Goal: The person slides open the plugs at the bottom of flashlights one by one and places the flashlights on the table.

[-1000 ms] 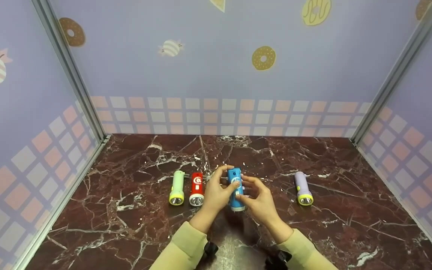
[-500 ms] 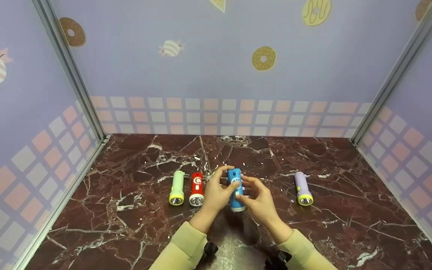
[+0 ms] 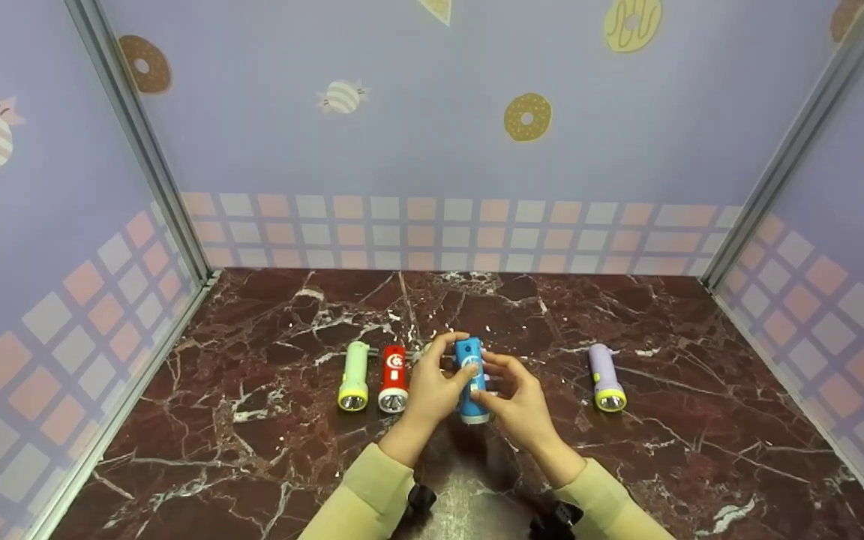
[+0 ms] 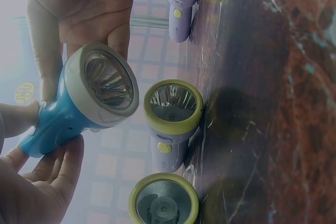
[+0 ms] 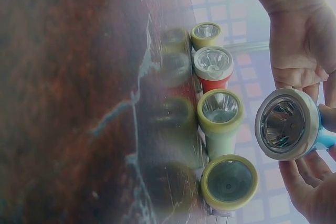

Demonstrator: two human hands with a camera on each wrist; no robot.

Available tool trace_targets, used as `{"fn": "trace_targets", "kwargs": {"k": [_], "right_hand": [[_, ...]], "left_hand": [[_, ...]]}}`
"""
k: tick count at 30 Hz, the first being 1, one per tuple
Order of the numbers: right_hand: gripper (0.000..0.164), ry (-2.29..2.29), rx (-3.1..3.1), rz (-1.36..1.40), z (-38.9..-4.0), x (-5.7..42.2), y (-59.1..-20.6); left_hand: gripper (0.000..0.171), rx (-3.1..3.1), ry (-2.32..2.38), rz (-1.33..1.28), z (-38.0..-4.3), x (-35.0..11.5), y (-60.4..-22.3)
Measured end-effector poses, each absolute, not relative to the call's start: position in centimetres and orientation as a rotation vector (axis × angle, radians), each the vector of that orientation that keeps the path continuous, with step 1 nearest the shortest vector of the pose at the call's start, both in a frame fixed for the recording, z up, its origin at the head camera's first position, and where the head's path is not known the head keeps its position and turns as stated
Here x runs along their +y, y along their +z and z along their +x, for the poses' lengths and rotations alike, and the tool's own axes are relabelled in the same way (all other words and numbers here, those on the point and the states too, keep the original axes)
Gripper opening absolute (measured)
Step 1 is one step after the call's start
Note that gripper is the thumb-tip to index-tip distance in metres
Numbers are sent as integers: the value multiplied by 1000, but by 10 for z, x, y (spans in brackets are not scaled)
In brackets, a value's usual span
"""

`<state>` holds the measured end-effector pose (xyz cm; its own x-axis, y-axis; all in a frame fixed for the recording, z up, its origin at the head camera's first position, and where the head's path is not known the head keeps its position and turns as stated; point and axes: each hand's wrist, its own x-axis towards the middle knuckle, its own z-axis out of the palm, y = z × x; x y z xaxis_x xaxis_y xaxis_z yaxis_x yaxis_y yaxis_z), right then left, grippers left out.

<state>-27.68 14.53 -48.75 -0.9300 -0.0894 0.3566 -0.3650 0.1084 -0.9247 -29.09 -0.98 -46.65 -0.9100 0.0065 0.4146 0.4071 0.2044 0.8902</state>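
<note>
A blue flashlight [image 3: 469, 405] with a white rim is held up in both hands, its lens toward the person. My left hand [image 3: 432, 382] grips its left side, thumb across the body. My right hand [image 3: 526, 397] pinches it from the right, thumb at the pale switch. The lens [image 4: 109, 80] looks unlit in the left wrist view. To the left lie a red flashlight [image 3: 394, 367] and a light green flashlight [image 3: 355, 367] with a yellow rim. Behind the hands, mostly hidden from the head camera, more yellow-rimmed flashlights stand out in the wrist views, one pale green [image 5: 220, 140].
A purple flashlight [image 3: 604, 367] with a yellow rim lies to the right on the dark red marbled tabletop [image 3: 267, 465]. Patterned lilac panels [image 3: 432, 135] enclose the back and both sides. Small white specks lie behind the hands.
</note>
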Motion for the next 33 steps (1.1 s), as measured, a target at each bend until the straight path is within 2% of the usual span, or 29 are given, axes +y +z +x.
{"fn": "trace_targets", "kwargs": {"k": [33], "right_hand": [[52, 1924, -2189, 460, -275, 145, -487]], "left_hand": [[44, -2219, -1721, -381, -288, -9, -465]]}}
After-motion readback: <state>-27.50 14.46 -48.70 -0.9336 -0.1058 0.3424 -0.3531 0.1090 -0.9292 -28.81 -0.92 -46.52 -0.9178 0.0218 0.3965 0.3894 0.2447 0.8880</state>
